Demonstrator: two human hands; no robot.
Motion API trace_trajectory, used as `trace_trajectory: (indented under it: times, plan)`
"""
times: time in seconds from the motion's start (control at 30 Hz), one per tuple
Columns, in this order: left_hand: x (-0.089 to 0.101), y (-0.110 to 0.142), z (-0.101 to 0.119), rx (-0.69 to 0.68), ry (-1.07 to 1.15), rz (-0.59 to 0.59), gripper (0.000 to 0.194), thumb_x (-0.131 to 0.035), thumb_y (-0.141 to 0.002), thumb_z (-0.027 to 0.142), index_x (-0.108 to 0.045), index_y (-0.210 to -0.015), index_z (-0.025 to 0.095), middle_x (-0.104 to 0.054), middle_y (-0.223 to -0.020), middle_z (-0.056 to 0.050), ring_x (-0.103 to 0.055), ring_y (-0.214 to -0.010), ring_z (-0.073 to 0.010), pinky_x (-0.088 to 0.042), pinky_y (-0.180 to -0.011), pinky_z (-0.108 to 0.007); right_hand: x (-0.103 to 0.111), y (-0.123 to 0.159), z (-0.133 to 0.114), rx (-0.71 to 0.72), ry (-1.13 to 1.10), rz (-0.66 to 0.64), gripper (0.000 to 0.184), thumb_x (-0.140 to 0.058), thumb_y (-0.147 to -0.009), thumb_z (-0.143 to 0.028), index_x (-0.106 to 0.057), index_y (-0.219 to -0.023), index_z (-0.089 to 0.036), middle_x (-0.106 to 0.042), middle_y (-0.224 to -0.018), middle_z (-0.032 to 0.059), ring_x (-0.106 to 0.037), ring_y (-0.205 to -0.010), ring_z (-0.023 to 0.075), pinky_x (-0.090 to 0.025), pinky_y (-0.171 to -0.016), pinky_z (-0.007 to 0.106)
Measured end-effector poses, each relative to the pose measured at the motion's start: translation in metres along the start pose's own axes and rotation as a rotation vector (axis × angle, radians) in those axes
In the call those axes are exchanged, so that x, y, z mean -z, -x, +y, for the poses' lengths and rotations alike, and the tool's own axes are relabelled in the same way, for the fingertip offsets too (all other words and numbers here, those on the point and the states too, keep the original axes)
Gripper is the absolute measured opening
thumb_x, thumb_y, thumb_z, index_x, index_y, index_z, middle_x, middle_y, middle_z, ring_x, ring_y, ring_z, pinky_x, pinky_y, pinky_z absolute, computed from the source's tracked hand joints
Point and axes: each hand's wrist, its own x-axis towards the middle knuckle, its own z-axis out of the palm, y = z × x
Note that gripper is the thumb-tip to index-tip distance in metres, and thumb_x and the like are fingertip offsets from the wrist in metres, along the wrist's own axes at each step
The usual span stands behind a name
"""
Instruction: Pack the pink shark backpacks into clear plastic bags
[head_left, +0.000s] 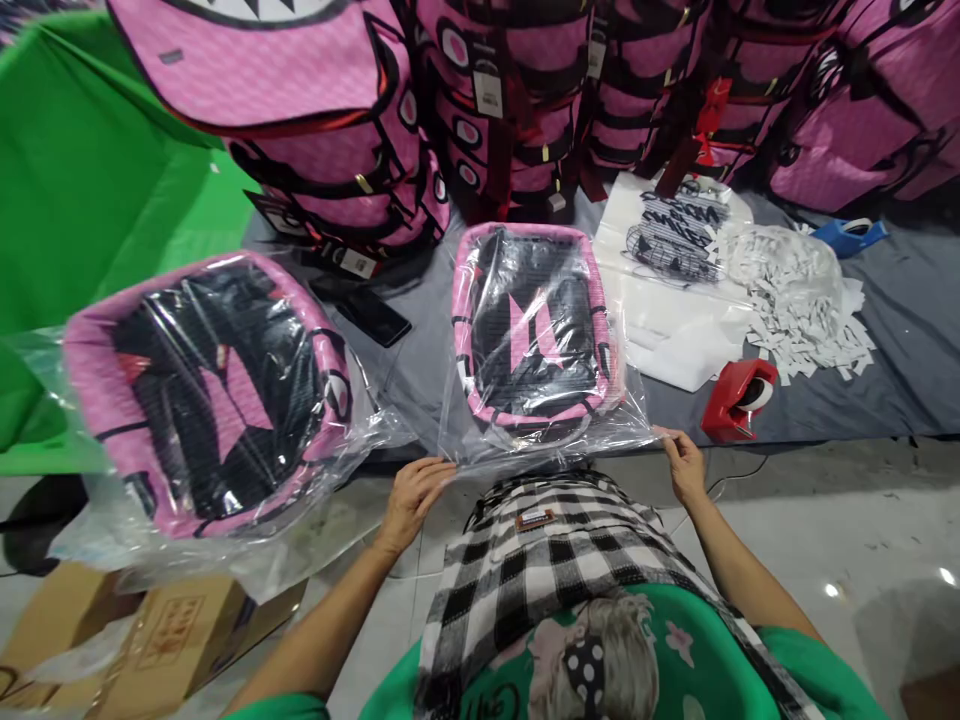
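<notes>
A pink and black backpack (534,325) lies inside a clear plastic bag (634,420) on the grey table, right in front of me. My left hand (411,500) pinches the bag's open edge at its near left corner. At the near right corner, my right hand (684,465) grips the same edge. Both hands sit at the table's front edge.
A second bagged pink backpack (206,390) rests on cardboard boxes (142,630) at the left. Unbagged pink backpacks (495,90) are stacked along the back. A red tape dispenser (739,398), white paper scraps (799,295), flat plastic bags (667,300) and a black phone (371,312) lie on the table (900,340).
</notes>
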Motion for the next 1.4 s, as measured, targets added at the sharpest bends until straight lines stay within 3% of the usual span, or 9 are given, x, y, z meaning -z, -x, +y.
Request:
trace_trajectory:
  times: [0.1, 0.27, 0.47, 0.53, 0.63, 0.77, 0.97, 1.17, 1.4]
  plan:
    - [0.0, -0.015, 0.005, 0.25, 0.227, 0.05, 0.053, -0.047, -0.092, 0.065, -0.076, -0.088, 0.021, -0.076, -0.093, -0.007, -0.068, -0.092, -0.0235, -0.053, -0.091, -0.037, -0.014, -0.011, -0.007, -0.048, 0.001, 0.055, 0.053, -0.051, -0.084, -0.072, -0.061, -0.082, -0.021, -0.066, -0.074, 0.004, -0.061, -0.078, 0.0218, -0.05, -0.084, 0.036]
    - [0.001, -0.047, 0.007, 0.464, 0.327, 0.036, 0.056, -0.048, -0.085, 0.065, -0.073, -0.102, 0.017, -0.071, -0.072, -0.004, -0.065, -0.076, -0.0227, -0.053, -0.085, -0.036, -0.034, -0.028, -0.002, -0.093, 0.083, 0.092, 0.055, -0.045, -0.082, -0.075, -0.057, -0.086, -0.021, -0.053, -0.059, -0.0008, -0.05, -0.06, 0.0192, -0.044, -0.064, 0.032]
    - [0.0, -0.061, 0.045, 0.244, -0.187, 0.116, 0.039, -0.042, -0.086, 0.036, -0.07, -0.106, 0.018, -0.07, -0.114, -0.014, -0.058, -0.112, -0.032, -0.039, -0.101, -0.05, -0.042, -0.035, 0.006, -0.106, 0.172, 0.146, 0.052, -0.04, -0.083, -0.072, -0.052, -0.092, -0.022, -0.048, -0.058, -0.0038, -0.048, -0.057, 0.0184, -0.041, -0.063, 0.032]
    - [-0.007, -0.068, 0.07, 0.071, -0.329, 0.106, 0.037, -0.048, -0.088, 0.035, -0.067, -0.113, 0.016, -0.068, -0.117, -0.016, -0.056, -0.114, -0.0325, -0.036, -0.103, -0.05, -0.042, -0.036, 0.007, -0.097, 0.193, 0.151, 0.052, -0.038, -0.083, -0.072, -0.051, -0.093, -0.022, -0.047, -0.059, -0.0039, -0.049, -0.057, 0.0186, -0.04, -0.064, 0.032]
    - [-0.024, -0.087, 0.103, -0.145, -0.436, -0.028, 0.04, -0.06, -0.09, 0.046, -0.064, -0.116, 0.016, -0.069, -0.112, -0.015, -0.055, -0.113, -0.0326, -0.033, -0.103, -0.047, -0.043, -0.037, 0.008, -0.084, 0.215, 0.155, 0.053, -0.034, -0.085, -0.071, -0.051, -0.094, -0.022, -0.047, -0.06, -0.0034, -0.049, -0.058, 0.0191, -0.039, -0.065, 0.032]
    - [-0.044, -0.107, 0.115, -0.115, -0.445, -0.132, 0.043, -0.061, -0.091, 0.056, -0.063, -0.105, 0.015, -0.068, -0.1, -0.014, -0.054, -0.112, -0.0332, -0.033, -0.101, -0.047, -0.045, -0.039, 0.01, -0.072, 0.222, 0.165, 0.054, -0.031, -0.086, -0.072, -0.05, -0.096, -0.022, -0.049, -0.063, -0.0023, -0.049, -0.06, 0.0196, -0.038, -0.064, 0.031]
    - [-0.044, -0.104, 0.106, -0.08, -0.264, -0.222, 0.03, -0.055, -0.098, 0.046, -0.066, -0.092, 0.019, -0.067, -0.084, -0.006, -0.054, -0.095, -0.0242, -0.032, -0.094, -0.043, -0.048, -0.038, 0.014, -0.07, 0.214, 0.184, 0.054, -0.03, -0.088, -0.072, -0.051, -0.096, -0.022, -0.052, -0.063, -0.0014, -0.05, -0.059, 0.0197, -0.038, -0.063, 0.032]
    - [-0.041, -0.105, 0.107, -0.047, -0.149, -0.168, 0.029, -0.056, -0.098, 0.044, -0.073, -0.088, 0.023, -0.069, -0.09, -0.006, -0.053, -0.098, -0.0238, -0.031, -0.094, -0.042, -0.049, -0.035, 0.013, -0.079, 0.197, 0.171, 0.054, -0.029, -0.09, -0.072, -0.051, -0.097, -0.023, -0.049, -0.058, -0.0032, -0.05, -0.055, 0.0196, -0.04, -0.062, 0.032]
    - [-0.032, -0.118, 0.115, -0.128, -0.156, -0.163, 0.028, -0.057, -0.098, 0.04, -0.073, -0.083, 0.021, -0.069, -0.091, -0.006, -0.057, -0.105, -0.0252, -0.029, -0.1, -0.047, -0.048, -0.029, 0.008, -0.085, 0.188, 0.208, 0.057, -0.025, -0.09, -0.073, -0.05, -0.098, -0.023, -0.049, -0.056, -0.0033, -0.05, -0.055, 0.0204, -0.041, -0.065, 0.033]
